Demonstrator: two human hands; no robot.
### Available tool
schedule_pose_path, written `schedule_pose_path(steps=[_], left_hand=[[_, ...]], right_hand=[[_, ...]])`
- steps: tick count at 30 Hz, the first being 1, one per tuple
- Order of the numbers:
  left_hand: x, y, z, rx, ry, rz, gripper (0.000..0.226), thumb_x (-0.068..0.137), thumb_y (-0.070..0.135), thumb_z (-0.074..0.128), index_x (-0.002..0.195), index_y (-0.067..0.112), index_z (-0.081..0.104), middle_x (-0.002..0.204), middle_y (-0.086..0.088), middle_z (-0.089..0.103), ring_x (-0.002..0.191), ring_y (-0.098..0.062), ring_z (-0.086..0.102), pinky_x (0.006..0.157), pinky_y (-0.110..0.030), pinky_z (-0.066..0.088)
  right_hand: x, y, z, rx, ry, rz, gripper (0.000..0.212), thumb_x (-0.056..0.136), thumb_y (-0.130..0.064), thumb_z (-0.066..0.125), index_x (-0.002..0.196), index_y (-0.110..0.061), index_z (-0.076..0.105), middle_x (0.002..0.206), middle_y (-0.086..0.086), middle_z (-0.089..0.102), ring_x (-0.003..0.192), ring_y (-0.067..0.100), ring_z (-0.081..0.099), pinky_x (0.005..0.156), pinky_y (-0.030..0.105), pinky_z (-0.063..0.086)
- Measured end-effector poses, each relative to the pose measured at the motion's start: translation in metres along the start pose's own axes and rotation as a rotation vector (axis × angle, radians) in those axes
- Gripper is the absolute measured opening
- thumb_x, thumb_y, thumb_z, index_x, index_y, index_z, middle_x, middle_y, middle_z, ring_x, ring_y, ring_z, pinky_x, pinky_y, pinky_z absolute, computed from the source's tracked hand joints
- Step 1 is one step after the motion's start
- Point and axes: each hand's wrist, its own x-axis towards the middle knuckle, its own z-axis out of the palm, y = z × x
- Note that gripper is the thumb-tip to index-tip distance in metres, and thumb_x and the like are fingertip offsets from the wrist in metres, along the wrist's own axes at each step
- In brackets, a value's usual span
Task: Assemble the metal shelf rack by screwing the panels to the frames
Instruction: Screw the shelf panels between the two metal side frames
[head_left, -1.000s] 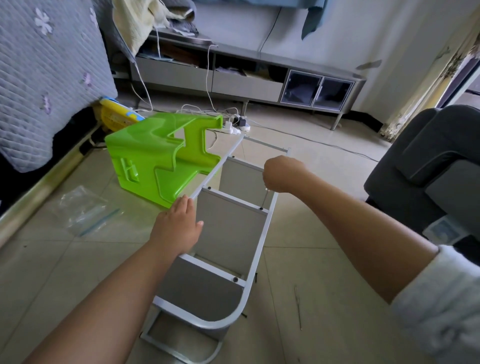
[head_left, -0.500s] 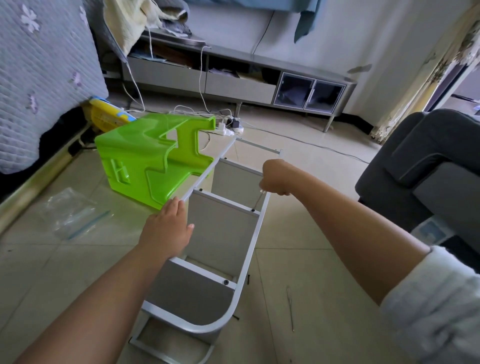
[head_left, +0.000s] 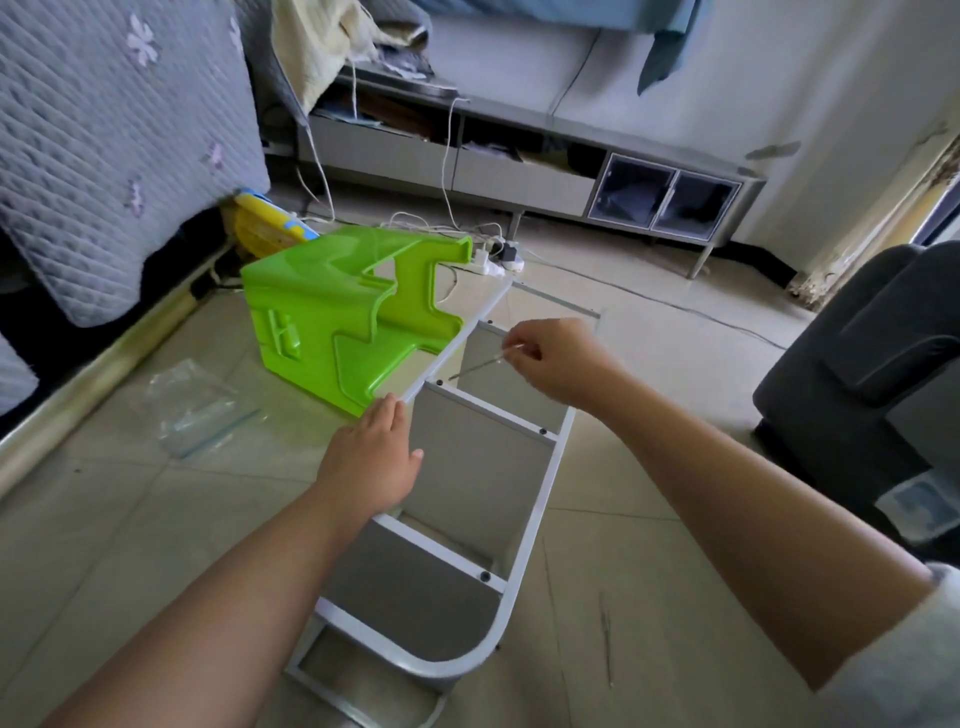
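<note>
The white metal shelf rack (head_left: 540, 525) lies on its side on the floor, with grey panels (head_left: 483, 462) standing between its two frames. Dark screws show in the upper frame. My left hand (head_left: 371, 465) rests on the left frame rail, fingers fairly straight. Over the far panels, my right hand (head_left: 553, 356) pinches a thin metal hex key (head_left: 475, 366), whose tip points down-left toward a screw near the left rail.
A green plastic stool (head_left: 332, 327) lies tipped against the rack's left side. A clear plastic bag (head_left: 195, 410) lies on the tiles to the left. A dark sofa (head_left: 872, 364) stands right, a bed left, and a low cabinet with cables behind.
My right hand has lifted from the right frame rail and moved left over the far panels, the thin key now visible in its fingers. My left hand stays on the left rail.
</note>
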Motion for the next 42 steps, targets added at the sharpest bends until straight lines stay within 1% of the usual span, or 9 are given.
schedule_pose_path(steps=[2,7,10,17,26,31,35,38,42], left_hand=[[-0.001,-0.001,0.001,0.001,0.018,0.006,0.064,0.098,0.034,0.036,0.147,0.004,0.010,0.156,-0.009,0.008,0.144,-0.020,0.012,0.109,-0.035,0.027],[-0.001,-0.003,0.001,0.014,0.043,0.019,0.064,0.097,0.035,0.037,0.146,0.003,0.011,0.154,-0.009,0.013,0.142,-0.020,0.018,0.105,-0.035,0.031],[-0.002,-0.004,0.001,0.022,0.052,0.018,0.064,0.097,0.036,0.038,0.146,0.004,0.011,0.152,-0.007,0.016,0.139,-0.021,0.022,0.102,-0.035,0.034],[-0.003,-0.006,0.005,0.033,0.069,0.020,0.064,0.097,0.037,0.037,0.146,0.003,0.012,0.152,-0.008,0.016,0.141,-0.020,0.018,0.101,-0.035,0.035],[-0.005,-0.004,0.003,0.035,0.079,0.018,0.062,0.097,0.037,0.037,0.145,0.004,0.015,0.150,-0.008,0.020,0.138,-0.020,0.024,0.095,-0.034,0.039],[-0.005,-0.004,0.002,0.036,0.067,0.011,0.064,0.098,0.037,0.036,0.146,0.004,0.011,0.153,-0.008,0.014,0.140,-0.021,0.019,0.100,-0.035,0.036],[-0.003,-0.004,0.002,0.038,0.036,0.004,0.065,0.098,0.037,0.035,0.147,0.003,0.008,0.155,-0.009,0.011,0.142,-0.022,0.015,0.104,-0.036,0.033],[-0.003,-0.003,0.002,0.029,0.001,-0.005,0.066,0.099,0.036,0.034,0.148,0.003,0.004,0.156,-0.010,0.005,0.144,-0.022,0.008,0.109,-0.038,0.029],[-0.004,-0.004,0.001,0.013,-0.040,-0.014,0.066,0.100,0.035,0.032,0.148,0.003,0.000,0.157,-0.010,-0.001,0.145,-0.022,0.002,0.111,-0.038,0.024]], right_hand=[[0.011,-0.002,0.023,-0.027,0.022,-0.066,0.024,0.091,-0.011,0.050,0.108,-0.008,0.066,0.107,0.012,0.066,0.101,0.028,0.058,0.085,0.030,0.044],[0.034,-0.003,0.050,-0.175,-0.006,-0.084,0.029,0.090,-0.009,0.046,0.114,-0.011,0.063,0.115,0.012,0.060,0.108,0.030,0.055,0.091,0.035,0.045],[0.039,-0.002,0.053,-0.192,-0.004,-0.093,0.029,0.089,-0.009,0.044,0.112,-0.009,0.062,0.113,0.012,0.061,0.106,0.030,0.056,0.088,0.035,0.046],[0.042,-0.001,0.046,-0.173,0.072,-0.082,0.028,0.088,-0.007,0.045,0.108,-0.008,0.064,0.109,0.012,0.062,0.104,0.030,0.055,0.082,0.031,0.045],[0.043,-0.001,0.046,-0.205,-0.003,-0.092,0.026,0.089,-0.009,0.045,0.107,-0.009,0.064,0.110,0.009,0.063,0.104,0.027,0.056,0.081,0.027,0.043],[0.049,-0.002,0.044,-0.211,-0.023,-0.023,0.026,0.087,-0.008,0.043,0.102,-0.010,0.064,0.108,0.011,0.064,0.100,0.029,0.057,0.080,0.030,0.046],[0.053,-0.010,0.039,-0.243,-0.058,0.019,0.028,0.087,-0.008,0.041,0.105,-0.008,0.063,0.112,0.012,0.062,0.103,0.029,0.056,0.080,0.029,0.045],[0.059,-0.021,0.036,-0.297,-0.104,0.001,0.029,0.088,-0.007,0.040,0.106,-0.003,0.062,0.113,0.013,0.062,0.106,0.029,0.054,0.080,0.029,0.044],[0.065,-0.040,0.028,-0.368,-0.197,-0.032,0.032,0.090,-0.009,0.040,0.113,0.001,0.059,0.119,0.015,0.059,0.111,0.030,0.052,0.087,0.033,0.044]])
